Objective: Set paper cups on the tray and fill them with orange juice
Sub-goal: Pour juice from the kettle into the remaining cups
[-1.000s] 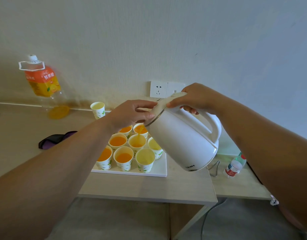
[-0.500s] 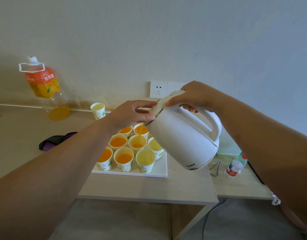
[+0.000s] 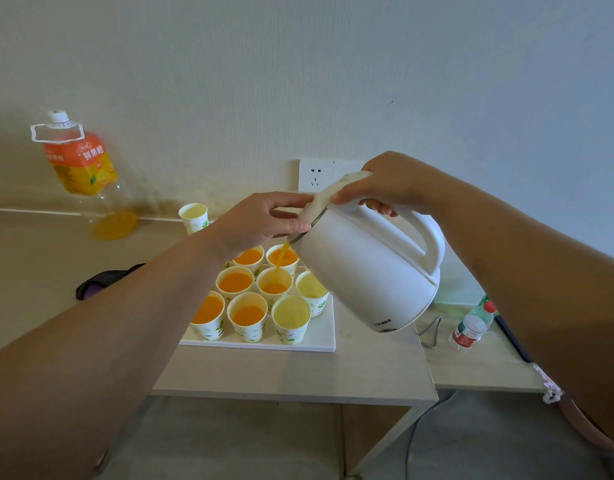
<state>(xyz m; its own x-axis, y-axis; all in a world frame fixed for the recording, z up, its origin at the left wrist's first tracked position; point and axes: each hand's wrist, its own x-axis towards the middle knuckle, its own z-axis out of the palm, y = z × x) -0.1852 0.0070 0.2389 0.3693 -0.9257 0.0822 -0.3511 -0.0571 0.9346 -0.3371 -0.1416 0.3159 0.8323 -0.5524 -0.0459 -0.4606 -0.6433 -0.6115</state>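
Pouring orange juice from a tilted white kettle [image 3: 364, 271], a person works over a white tray [image 3: 319, 337] of paper cups on a pale table [image 3: 298, 375]. The right hand [image 3: 392, 181] grips the top of the kettle's handle [image 3: 419, 244], fingers curled round it and thumb lying on the lid [image 3: 328, 197]. The left hand [image 3: 257, 220] pinches the lid's front edge just above the spout. A thin juice stream [image 3: 281, 258] falls from directly below those left fingertips into the middle cup [image 3: 274, 284], which is partly full. Six visible cups hold juice; two on the tray's right side – a front cup [image 3: 291, 315] and a side cup [image 3: 311, 285] – look empty. A spare cup [image 3: 193, 216] stands behind the tray, and a juice bottle [image 3: 84, 164] stands at far left.
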